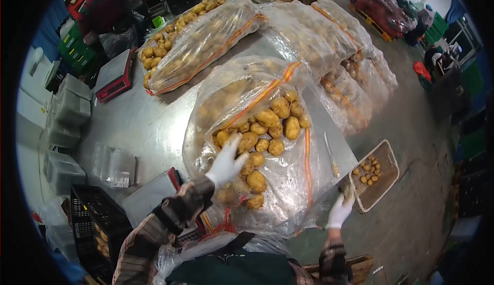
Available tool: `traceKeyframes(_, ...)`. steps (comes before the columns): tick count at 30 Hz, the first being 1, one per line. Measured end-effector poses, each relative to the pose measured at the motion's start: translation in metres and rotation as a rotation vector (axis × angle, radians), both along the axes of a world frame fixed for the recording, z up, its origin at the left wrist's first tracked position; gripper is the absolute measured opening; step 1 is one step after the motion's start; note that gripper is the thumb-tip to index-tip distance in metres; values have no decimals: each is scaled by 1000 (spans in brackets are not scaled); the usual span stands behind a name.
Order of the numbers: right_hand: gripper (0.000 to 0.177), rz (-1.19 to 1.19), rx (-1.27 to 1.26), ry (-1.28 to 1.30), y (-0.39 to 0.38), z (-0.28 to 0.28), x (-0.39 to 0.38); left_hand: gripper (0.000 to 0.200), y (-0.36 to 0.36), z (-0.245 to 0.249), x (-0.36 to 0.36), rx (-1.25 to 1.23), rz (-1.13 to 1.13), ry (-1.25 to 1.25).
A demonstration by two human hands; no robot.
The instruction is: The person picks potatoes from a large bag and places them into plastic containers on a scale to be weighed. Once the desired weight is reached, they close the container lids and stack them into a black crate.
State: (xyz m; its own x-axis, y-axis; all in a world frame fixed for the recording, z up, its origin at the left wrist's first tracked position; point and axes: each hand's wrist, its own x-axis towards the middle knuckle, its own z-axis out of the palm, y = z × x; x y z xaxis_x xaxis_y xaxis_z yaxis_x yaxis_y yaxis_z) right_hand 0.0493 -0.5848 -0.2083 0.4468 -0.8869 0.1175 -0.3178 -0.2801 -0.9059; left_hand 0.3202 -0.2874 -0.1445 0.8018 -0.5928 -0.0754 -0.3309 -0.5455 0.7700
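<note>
My left hand point(225, 162), in a white glove, reaches over the loose potatoes point(267, 118) with thumb and fingers apart. Its fingertips are right beside a potato point(248, 141). These potatoes spill from the opened clear plastic sack point(280, 197), which has orange-yellow bands and lies on the metal table point(159, 125). My right hand point(339, 212), gloved too, is beyond the table's right edge, beside a crate point(385, 187) with several small potatoes point(368, 171) in it. Its fingers are closed around something dark and brownish, blurred, whose kind I cannot tell.
A knife point(331, 154) lies near the table's right edge. Another sack of potatoes point(206, 43) is at the back, and more full sacks point(314, 38) are piled at right. Scales point(114, 75), clear plastic trays point(110, 165) and a black crate point(100, 213) stand left. A person point(107, 7) works behind.
</note>
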Motion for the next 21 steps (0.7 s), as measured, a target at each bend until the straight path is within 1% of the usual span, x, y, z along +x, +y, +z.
traceKeyframes(2,42,112,-88,5,9,30,84,76,3,-16,25,294,241,-212)
traceKeyframes(3,40,183,-127,5,18,44,125,80,5,-11,37,303,355,-164)
traceKeyframes(4,39,326,-251,-12,25,47,161,85,10,-3,47,312,470,-115)
traceKeyframes(6,38,556,-454,-30,41,46,234,92,34,10,74,365,403,-450)
traceKeyframes(7,36,639,-470,-25,47,43,265,95,45,22,90,440,367,-601)
traceKeyframes(8,34,727,-488,-21,53,40,294,94,70,8,114,477,324,-653)
traceKeyframes(10,30,850,-488,-26,65,38,345,92,100,11,140,674,278,-484)
traceKeyframes(11,23,834,-553,-14,72,38,365,93,118,4,152,711,219,-464)
traceKeyframes(13,20,906,-513,65,83,43,381,95,151,-24,174,784,94,-417)
traceKeyframes(14,19,943,-497,106,88,50,388,92,163,-43,179,764,85,-324)
traceKeyframes(15,17,959,-498,72,98,55,384,89,175,-65,178,742,76,-233)
traceKeyframes(16,20,1021,-600,197,105,52,377,86,185,-80,178,719,64,-144)
traceKeyframes(17,28,1086,-618,288,113,52,367,77,196,-86,179,661,39,-49)
traceKeyframes(18,37,1152,-635,379,120,52,359,68,208,-91,180,602,16,45)
traceKeyframes(19,49,1170,-696,386,127,40,351,60,209,-86,179,543,-8,139)
traceKeyframes(20,61,1187,-752,395,132,27,346,50,209,-81,181,575,90,139)
traceKeyframes(21,74,1145,-810,388,139,22,343,40,195,-58,179,608,186,140)
